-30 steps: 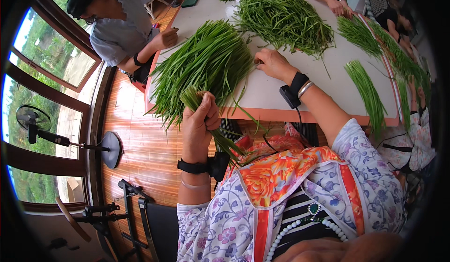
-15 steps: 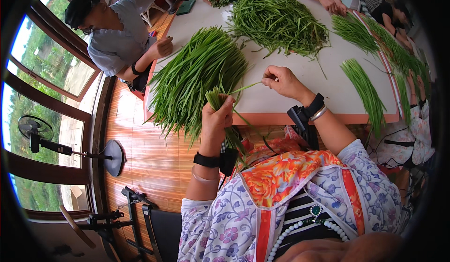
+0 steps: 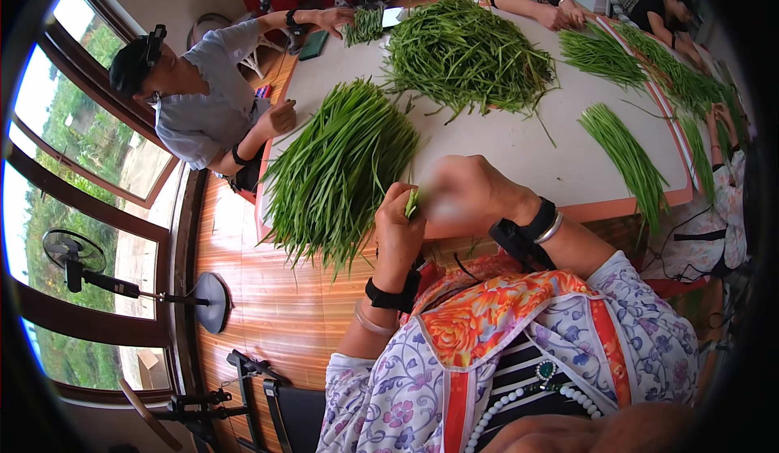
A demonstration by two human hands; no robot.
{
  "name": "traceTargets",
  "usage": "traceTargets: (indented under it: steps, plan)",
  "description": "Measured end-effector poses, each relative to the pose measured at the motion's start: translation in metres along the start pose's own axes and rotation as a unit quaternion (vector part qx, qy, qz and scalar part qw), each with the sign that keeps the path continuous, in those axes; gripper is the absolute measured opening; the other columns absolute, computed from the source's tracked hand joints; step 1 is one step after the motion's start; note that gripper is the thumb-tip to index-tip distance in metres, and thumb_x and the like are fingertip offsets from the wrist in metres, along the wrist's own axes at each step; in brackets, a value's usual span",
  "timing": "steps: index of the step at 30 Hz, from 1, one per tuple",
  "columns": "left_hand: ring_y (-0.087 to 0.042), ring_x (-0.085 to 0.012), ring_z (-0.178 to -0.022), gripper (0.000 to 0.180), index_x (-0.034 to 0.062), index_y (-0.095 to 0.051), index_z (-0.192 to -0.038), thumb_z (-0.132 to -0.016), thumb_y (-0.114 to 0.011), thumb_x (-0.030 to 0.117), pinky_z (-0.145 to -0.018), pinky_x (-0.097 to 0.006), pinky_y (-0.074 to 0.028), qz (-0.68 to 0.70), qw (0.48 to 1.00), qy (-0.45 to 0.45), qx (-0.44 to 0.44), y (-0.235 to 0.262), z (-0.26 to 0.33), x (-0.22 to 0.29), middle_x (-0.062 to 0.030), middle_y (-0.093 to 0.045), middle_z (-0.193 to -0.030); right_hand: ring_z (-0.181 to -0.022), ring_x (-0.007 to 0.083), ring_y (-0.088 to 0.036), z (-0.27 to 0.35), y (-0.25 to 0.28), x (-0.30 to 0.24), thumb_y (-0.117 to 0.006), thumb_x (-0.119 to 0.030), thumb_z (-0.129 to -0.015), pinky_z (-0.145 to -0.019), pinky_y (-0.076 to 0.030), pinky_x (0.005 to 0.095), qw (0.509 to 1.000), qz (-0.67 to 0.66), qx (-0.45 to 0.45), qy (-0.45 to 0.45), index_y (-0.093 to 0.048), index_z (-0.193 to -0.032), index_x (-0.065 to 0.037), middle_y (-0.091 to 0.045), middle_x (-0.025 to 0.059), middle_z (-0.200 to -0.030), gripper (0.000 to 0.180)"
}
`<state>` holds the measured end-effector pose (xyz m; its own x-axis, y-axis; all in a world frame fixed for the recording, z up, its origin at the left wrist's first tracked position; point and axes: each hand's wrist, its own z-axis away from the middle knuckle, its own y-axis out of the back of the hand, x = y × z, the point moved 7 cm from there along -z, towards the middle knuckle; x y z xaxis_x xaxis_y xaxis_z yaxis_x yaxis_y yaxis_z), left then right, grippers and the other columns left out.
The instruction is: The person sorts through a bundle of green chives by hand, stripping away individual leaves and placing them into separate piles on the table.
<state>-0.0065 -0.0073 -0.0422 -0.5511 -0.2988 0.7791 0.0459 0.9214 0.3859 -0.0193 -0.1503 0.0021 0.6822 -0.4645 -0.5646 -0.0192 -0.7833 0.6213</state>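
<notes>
My left hand (image 3: 398,224) is closed round a small bunch of garlic chives (image 3: 411,204), whose pale cut ends poke out above the fingers. Beside it, my right hand (image 3: 477,187) is close to that bunch, its fingers smeared by motion, so what they hold does not show. To the left, a big heap of long green chives (image 3: 341,169) lies on the white table (image 3: 495,141), leaves hanging over the near edge. Farther back sits a wide, tangled pile of chives (image 3: 466,55). At the right lies a neat bundle (image 3: 623,157), its tips hanging over the edge.
A person in a grey shirt (image 3: 211,88) sits at the left, one hand on a small bunch (image 3: 365,25) near a dark green case (image 3: 313,45). Across the table are another person's hands (image 3: 560,15) by more chives (image 3: 600,55). A fan (image 3: 69,250) stands at the left.
My left hand has moved right and a little down. My right hand has come down and left, close beside it; the single stalk stretched between them no longer shows. The view has shifted slightly.
</notes>
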Motion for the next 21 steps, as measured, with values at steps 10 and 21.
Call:
traceTargets:
  steps: [10,21]
  plan:
    - [-0.044,-0.0029,-0.05,0.01,0.0032,-0.063,-0.093,-0.096,-0.06,0.012,-0.045,-0.017,-0.031,0.329,0.909,0.257,-0.003,0.015,0.011,-0.017,-0.0067,-0.065,-0.07,-0.061,0.0049,-0.055,0.012,-0.011,0.094,-0.061,-0.018,-0.096,-0.051,-0.045,0.0213,0.943,-0.225,0.028,-0.245,-0.063,-0.088,-0.004,-0.062,-0.0014,-0.072,0.017]
    - [-0.053,-0.0133,-0.068,0.009,0.0065,-0.053,-0.096,-0.099,-0.055,0.014,-0.063,-0.031,-0.05,0.427,0.836,0.341,-0.037,-0.024,0.019,-0.039,-0.0017,-0.051,-0.076,-0.06,0.0106,-0.061,0.004,-0.015,0.174,-0.062,-0.017,-0.089,-0.05,-0.05,0.0267,0.894,-0.288,0.141,-0.312,-0.061,-0.094,-0.001,-0.065,0.0042,-0.079,0.017]
